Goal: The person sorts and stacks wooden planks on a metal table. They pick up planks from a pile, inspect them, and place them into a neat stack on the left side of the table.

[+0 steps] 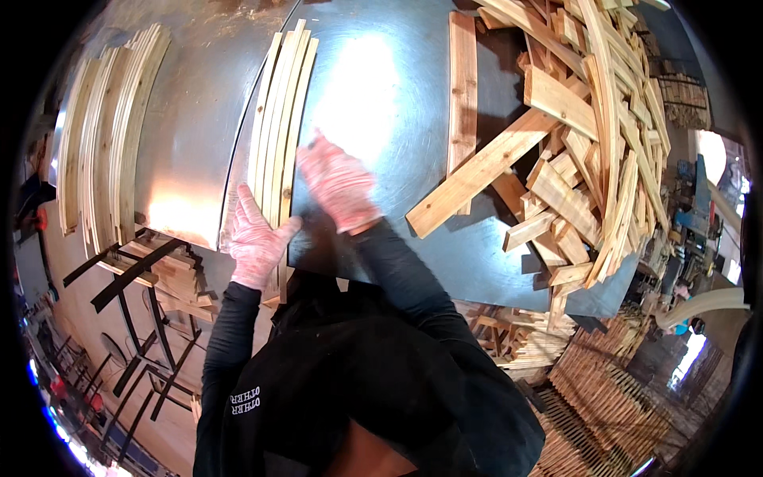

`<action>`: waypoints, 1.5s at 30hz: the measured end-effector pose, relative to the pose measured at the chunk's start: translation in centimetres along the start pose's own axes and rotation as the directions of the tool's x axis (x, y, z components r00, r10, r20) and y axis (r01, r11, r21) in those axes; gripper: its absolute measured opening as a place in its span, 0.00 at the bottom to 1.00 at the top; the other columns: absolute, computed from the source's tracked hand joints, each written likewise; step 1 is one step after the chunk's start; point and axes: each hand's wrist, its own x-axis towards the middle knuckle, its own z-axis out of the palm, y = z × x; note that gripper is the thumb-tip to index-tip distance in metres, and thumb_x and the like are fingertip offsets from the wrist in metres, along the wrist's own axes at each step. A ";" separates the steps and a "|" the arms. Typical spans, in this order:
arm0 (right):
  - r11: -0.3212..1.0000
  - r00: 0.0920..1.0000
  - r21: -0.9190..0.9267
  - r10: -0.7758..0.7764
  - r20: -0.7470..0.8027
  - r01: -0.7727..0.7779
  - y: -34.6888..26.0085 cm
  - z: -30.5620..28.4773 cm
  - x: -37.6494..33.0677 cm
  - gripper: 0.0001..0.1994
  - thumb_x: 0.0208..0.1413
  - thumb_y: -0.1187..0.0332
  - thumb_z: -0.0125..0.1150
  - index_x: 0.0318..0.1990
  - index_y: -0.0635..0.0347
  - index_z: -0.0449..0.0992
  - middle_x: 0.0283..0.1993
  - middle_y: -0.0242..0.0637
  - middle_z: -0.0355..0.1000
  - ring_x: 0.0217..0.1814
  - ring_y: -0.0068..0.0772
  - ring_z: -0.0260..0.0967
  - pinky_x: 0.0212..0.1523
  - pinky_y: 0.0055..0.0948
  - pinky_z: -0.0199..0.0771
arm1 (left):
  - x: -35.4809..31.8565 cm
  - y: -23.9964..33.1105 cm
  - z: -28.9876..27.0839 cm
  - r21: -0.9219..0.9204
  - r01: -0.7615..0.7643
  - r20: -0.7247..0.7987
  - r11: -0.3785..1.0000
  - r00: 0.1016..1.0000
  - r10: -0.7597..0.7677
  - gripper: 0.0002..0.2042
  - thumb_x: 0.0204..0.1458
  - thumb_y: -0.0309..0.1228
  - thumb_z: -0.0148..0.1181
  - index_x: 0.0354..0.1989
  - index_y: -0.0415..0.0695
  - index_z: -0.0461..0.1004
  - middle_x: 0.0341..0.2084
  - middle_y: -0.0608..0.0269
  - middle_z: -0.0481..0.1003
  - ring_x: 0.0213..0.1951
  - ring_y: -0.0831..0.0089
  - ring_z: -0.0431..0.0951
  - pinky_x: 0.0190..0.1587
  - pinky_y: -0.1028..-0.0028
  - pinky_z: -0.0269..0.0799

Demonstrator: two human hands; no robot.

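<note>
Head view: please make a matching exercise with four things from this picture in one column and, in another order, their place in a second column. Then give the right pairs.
1. left hand
2. right hand
3. pile of wood offcuts
4. far stack of slats

A. heaped at the table's right side
B. flat on the bare metal table
C. at the near end of the middle bundle of slats
D. along the table's left edge

Pairs: 1-C, 2-B, 3-A, 4-D
</note>
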 end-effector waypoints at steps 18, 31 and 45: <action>0.905 0.952 0.406 0.225 -0.207 -0.126 5.4 -6.3 -8.7 0.37 0.58 0.60 0.64 0.70 0.65 0.55 0.54 0.58 0.71 0.56 0.49 0.73 0.57 0.39 0.72 | -0.3 0.6 0.2 0.243 0.001 -0.056 0.970 0.998 0.013 0.56 0.44 0.50 0.70 0.73 0.33 0.39 0.65 0.36 0.58 0.65 0.46 0.61 0.64 0.51 0.60; 0.773 0.780 -0.193 -0.623 -0.053 0.604 -2.5 -16.1 23.1 0.27 0.56 0.54 0.62 0.57 0.64 0.72 0.48 0.49 0.77 0.49 0.46 0.75 0.51 0.38 0.75 | -1.0 -3.7 -18.2 0.384 -0.184 0.012 0.905 0.981 0.194 0.16 0.54 0.43 0.61 0.45 0.45 0.71 0.33 0.55 0.78 0.37 0.54 0.81 0.39 0.54 0.74; 0.451 0.952 -0.890 0.240 0.192 0.066 11.8 -16.8 30.0 0.15 0.63 0.64 0.49 0.52 0.52 0.78 0.45 0.47 0.79 0.48 0.55 0.76 0.51 0.45 0.73 | 12.5 -27.9 -23.0 0.267 0.443 -0.455 0.856 0.841 -0.293 0.31 0.55 0.42 0.59 0.66 0.47 0.59 0.61 0.49 0.67 0.57 0.52 0.73 0.49 0.50 0.71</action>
